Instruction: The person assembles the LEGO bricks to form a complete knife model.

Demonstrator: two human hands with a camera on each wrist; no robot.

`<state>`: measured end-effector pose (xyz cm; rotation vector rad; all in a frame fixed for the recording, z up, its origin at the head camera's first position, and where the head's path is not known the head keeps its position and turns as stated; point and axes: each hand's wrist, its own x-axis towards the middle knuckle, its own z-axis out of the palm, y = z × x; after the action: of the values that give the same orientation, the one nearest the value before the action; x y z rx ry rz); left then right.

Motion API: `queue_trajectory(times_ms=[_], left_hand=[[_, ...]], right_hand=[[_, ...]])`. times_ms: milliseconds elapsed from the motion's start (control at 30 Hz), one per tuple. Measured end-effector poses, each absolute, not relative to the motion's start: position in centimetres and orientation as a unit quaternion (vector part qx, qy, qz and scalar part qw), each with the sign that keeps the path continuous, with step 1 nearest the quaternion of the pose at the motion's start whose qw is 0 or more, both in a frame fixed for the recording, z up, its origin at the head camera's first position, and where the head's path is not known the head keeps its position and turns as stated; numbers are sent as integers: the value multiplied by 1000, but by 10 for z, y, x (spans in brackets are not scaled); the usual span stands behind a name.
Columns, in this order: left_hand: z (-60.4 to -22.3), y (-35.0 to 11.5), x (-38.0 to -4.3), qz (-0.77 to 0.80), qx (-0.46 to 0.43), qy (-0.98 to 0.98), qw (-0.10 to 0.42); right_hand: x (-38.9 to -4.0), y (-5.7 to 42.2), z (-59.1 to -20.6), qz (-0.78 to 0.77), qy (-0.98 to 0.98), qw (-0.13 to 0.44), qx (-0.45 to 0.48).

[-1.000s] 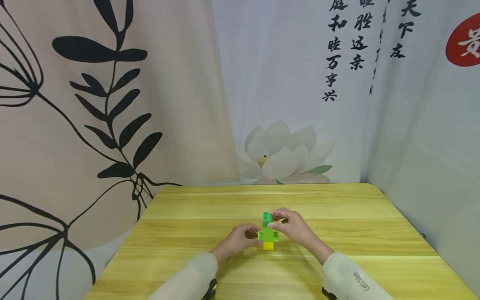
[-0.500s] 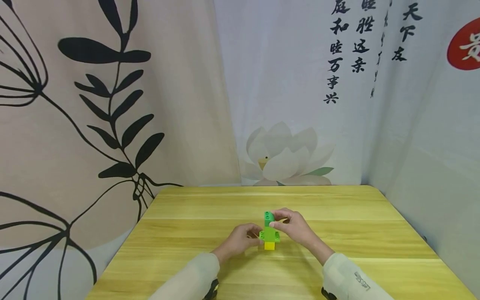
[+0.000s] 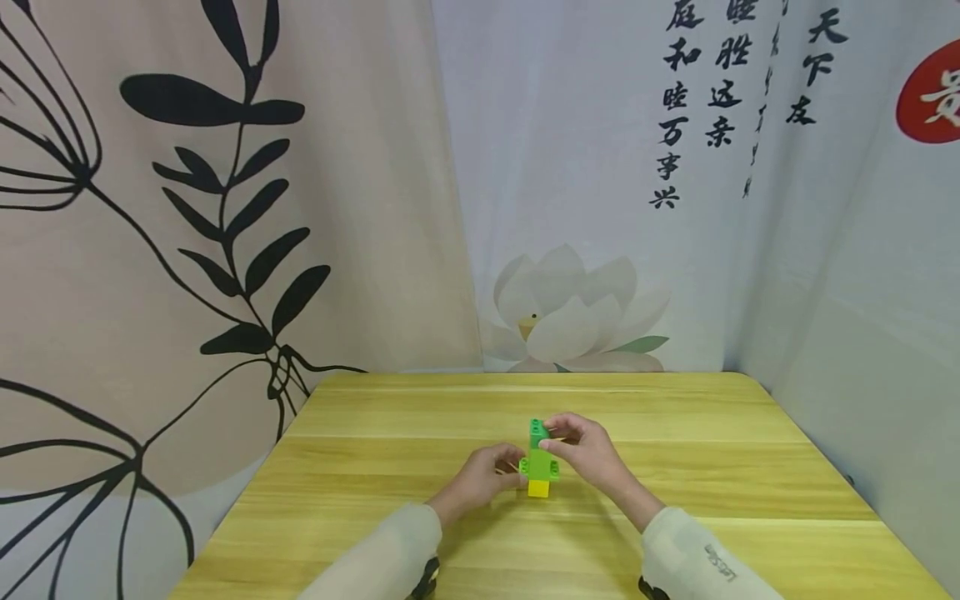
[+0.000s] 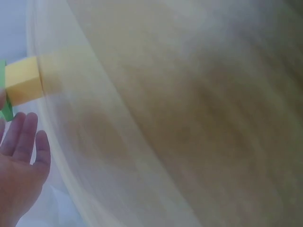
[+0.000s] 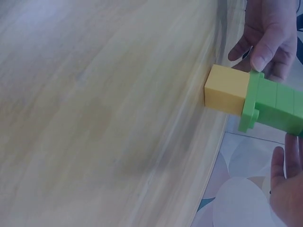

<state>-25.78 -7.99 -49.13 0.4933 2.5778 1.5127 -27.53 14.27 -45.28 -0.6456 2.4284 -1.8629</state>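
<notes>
A small tower of toy building blocks stands upright on the table in the head view. Its base is a yellow block [image 3: 538,488], with a wide light green piece [image 3: 554,469] above, studs showing at both ends. More light green blocks [image 5: 279,105] rise from the middle, topped by a dark green block [image 3: 537,432]. My right hand [image 3: 588,450] pinches that top block between thumb and fingers from the right. From the left, my left hand [image 3: 483,477] holds the wide piece's end, thumb tip on it in the right wrist view. Its other fingers [image 4: 26,137] extend loosely.
The wooden table [image 3: 375,467] runs back to a curtain [image 3: 390,208] printed with plants, a lotus and characters. Another light curtain [image 3: 862,292] hangs along the right side. Both forearms, in pale sleeves [image 3: 705,554], reach in from the front edge.
The head view has shifted slightly. The tower and both hands sit a touch nearer the table's far edge in the picture, and both grips look the same.
</notes>
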Motion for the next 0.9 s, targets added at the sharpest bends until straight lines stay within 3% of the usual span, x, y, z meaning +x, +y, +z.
queue_trajectory(times_ms=[500, 900], left_hand=[[-492, -80, -259, 512, 185, 838, 46], [-492, -79, -260, 521, 184, 832, 50]], right_hand=[[-275, 139, -451, -592, 783, 5, -191], [-283, 149, -457, -560, 789, 44, -250]])
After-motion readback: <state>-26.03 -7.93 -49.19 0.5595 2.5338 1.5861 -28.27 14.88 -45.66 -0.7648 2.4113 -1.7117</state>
